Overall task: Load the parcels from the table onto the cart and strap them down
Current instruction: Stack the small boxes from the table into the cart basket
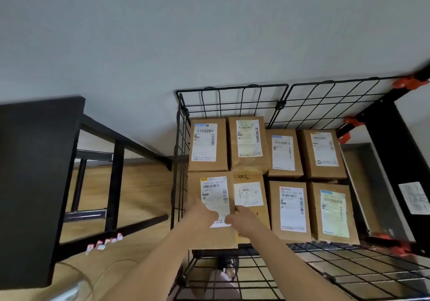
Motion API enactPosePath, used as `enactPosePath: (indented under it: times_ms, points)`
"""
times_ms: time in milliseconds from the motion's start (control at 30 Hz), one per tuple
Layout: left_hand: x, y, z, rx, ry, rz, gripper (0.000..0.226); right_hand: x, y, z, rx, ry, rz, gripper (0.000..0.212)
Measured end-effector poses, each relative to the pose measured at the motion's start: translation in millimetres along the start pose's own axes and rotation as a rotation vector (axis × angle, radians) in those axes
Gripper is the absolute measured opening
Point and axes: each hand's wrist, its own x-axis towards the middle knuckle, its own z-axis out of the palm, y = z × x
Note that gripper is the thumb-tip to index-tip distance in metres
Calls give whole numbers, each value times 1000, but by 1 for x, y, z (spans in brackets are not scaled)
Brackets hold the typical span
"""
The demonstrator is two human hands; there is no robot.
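Parcel (194,185) lies beneath flat, open left grip (202,212); right grip (243,219) beside it, state unclear.

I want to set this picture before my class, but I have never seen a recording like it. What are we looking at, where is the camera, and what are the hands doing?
There is no machine here. A person wears a camera on the head, so this single picture looks forward and down along their own arms. The left hand lies on top of the front-left parcel. The right hand touches that parcel's right edge; whether its fingers grip it cannot be told. This brown box is one of eight labelled parcels standing in two rows inside a black wire-mesh cart. A black table stands on the left. No strap shows across the parcels.
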Motion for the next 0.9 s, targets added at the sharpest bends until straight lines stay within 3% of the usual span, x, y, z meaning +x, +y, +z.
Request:
enactPosePath:
  times_ms: [67, 200, 333, 433, 667, 900]
  points:
    - [-7, 3, -2, 24, -11, 34, 43, 0, 1, 0, -10, -10, -1, 51]
    - [-16, 10, -7, 55, -53, 129, 34, -6, 2, -3, 7, 35, 9, 62]
    - [-28, 12, -17, 31, -44, 156, 53, -18, -5, -9, -4, 124, -34, 50]
    - [-44, 24, -30, 81, 49, 263, 53, -37, -20, -16, -27, 206, -112, 38]
    - [-94, 33, -77, 46, 246, 492, 40, -87, -65, -14, -31, 333, -312, 34]
    - [-163, -11, -148, 69, 448, 647, 34, -145, -116, 40, -117, 400, -517, 30]
